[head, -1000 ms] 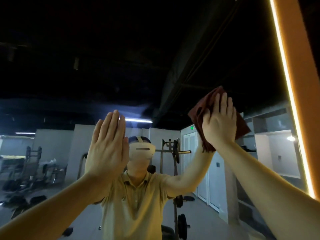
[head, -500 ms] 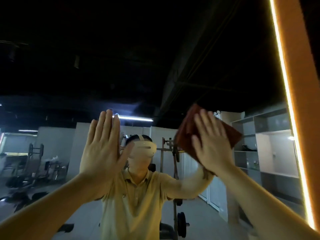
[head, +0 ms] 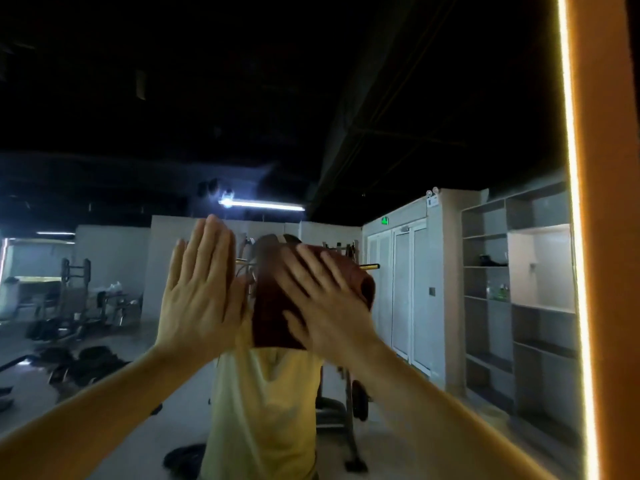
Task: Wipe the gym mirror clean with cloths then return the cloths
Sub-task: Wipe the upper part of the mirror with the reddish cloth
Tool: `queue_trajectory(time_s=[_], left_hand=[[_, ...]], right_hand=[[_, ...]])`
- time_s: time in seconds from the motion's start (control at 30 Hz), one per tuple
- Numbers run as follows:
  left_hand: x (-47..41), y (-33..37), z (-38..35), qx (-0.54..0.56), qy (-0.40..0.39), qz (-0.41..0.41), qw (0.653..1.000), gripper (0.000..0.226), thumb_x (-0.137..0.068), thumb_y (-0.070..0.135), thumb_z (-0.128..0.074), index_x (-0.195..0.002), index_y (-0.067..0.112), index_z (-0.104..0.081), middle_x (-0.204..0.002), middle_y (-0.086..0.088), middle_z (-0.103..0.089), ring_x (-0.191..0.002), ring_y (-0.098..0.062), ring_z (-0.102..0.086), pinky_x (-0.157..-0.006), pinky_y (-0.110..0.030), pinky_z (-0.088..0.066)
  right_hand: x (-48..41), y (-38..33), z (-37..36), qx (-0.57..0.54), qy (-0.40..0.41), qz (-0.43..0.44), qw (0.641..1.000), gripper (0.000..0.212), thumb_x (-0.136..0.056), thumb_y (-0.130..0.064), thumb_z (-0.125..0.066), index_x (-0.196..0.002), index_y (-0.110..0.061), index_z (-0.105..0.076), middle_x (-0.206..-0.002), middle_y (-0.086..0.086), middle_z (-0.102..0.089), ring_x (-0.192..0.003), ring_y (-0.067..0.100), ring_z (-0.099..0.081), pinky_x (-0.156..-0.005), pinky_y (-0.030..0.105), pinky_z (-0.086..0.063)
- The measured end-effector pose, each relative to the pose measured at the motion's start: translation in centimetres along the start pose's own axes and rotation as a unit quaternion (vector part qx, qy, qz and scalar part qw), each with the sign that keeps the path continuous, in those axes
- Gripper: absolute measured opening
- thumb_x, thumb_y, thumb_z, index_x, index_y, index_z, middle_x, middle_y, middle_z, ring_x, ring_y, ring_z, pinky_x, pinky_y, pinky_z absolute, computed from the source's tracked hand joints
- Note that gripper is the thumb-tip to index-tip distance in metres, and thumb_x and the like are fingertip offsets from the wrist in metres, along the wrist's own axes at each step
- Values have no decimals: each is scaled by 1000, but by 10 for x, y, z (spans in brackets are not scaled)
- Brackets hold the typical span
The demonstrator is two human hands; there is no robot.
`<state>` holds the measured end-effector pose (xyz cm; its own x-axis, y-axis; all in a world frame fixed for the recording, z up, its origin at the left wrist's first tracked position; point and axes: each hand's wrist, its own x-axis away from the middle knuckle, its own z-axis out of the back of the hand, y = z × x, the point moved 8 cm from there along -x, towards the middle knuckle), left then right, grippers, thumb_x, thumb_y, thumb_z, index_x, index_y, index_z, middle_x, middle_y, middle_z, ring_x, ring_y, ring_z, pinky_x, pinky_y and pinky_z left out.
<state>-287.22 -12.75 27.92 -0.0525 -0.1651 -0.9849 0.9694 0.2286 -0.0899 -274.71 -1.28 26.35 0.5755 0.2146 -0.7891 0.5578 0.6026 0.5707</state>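
- At about head height on the glass, the right hand (head: 322, 306) presses a crumpled dark red cloth (head: 270, 317) against the large wall mirror (head: 346, 98). Its fingers (head: 311, 268) lie spread and straight over the fabric, not curled round it.
- Just beside it, the left hand (head: 202, 292) is raised bare to the glass and seems to rest on it, fingers (head: 211, 247) straight and close together, holding nothing. Only one cloth shows.
- The step in hand looks like wiping the middle of the mirror, well apart from the orange frame with its lit strip (head: 602, 202) at the right.
- To do it well, press evenly through the palm so the cloth neither bunches nor slips from under the open fingers. Overlap each pass and carry the strokes out to the frame.
- The bare left palm will likely leave prints, so that patch wants a pass with the cloth too.
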Motion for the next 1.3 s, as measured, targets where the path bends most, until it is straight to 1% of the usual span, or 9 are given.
queue_trajectory(time_s=[0.2,0.33,0.47,0.63,0.73,0.83,0.97,1.13,1.3], left_hand=[[21,7,-29,-59,1,-10,998,83,-105,42,-39,-165,-2,-3,-174,-21,1,-162,-34,1,-132,-49,1],[20,5,-33,-60,0,-14,998,84,-105,47,-35,-165,-1,0,-175,-19,5,-163,-34,2,-132,-50,1],[19,5,-24,-4,-13,-18,1000,76,-109,47,-24,-166,2,-2,-176,-15,5,-163,-29,4,-132,-45,4],[21,6,-20,-3,-44,4,999,83,-107,56,-24,-166,3,-1,-176,-13,6,-163,-26,7,-132,-45,5],[23,13,-27,-62,-56,27,996,98,-103,65,-32,-165,-1,3,-174,-18,9,-162,-30,10,-132,-50,1],[25,16,-31,-96,-77,38,992,104,-101,71,-29,-164,-5,4,-173,-24,9,-162,-34,10,-131,-55,-4],[22,17,-24,-88,-125,46,987,102,-101,73,-21,-164,-3,7,-173,-22,12,-161,-32,13,-132,-51,0],[56,15,-8,-27,-160,49,985,79,-106,60,-3,-166,11,9,-174,-10,16,-159,-20,23,-129,-43,13],[124,21,-4,28,-97,34,994,74,-107,40,-31,-168,10,-4,-176,-11,3,-163,-26,4,-132,-52,0]], right_hand=[[44,201,29,29,9,-314,949,69,-109,-47,-15,-166,-9,-9,-174,13,-6,-161,30,-5,-129,55,-14],[24,158,32,4,75,-485,871,81,-93,-41,-18,-166,-7,-9,-173,19,-11,-159,38,-12,-128,57,-15],[-6,25,6,-53,108,-325,938,69,-105,-39,-29,-166,-10,-12,-174,16,-6,-161,34,0,-129,56,-8],[63,-35,-17,9,-26,27,999,68,-110,-46,-26,-167,-14,-10,-174,11,-1,-162,30,3,-130,53,-3],[107,80,-4,22,-21,-134,991,74,-105,-47,-39,-164,-10,-15,-172,12,-13,-162,28,0,-128,58,-15],[140,177,11,-2,12,-390,921,71,-107,-43,-26,-165,-6,-13,-172,16,-15,-161,28,-6,-127,58,-18],[105,135,13,-35,71,-549,832,85,-92,-43,-25,-166,-4,-6,-172,20,-10,-159,38,-11,-127,59,-15],[32,-38,-10,-89,82,-346,930,73,-106,-39,-34,-167,-12,-5,-174,13,0,-162,31,2,-130,55,-2],[90,-91,-27,-45,-48,9,998,72,-105,-47,-34,-166,-14,-15,-175,9,-5,-162,27,3,-130,50,4]])
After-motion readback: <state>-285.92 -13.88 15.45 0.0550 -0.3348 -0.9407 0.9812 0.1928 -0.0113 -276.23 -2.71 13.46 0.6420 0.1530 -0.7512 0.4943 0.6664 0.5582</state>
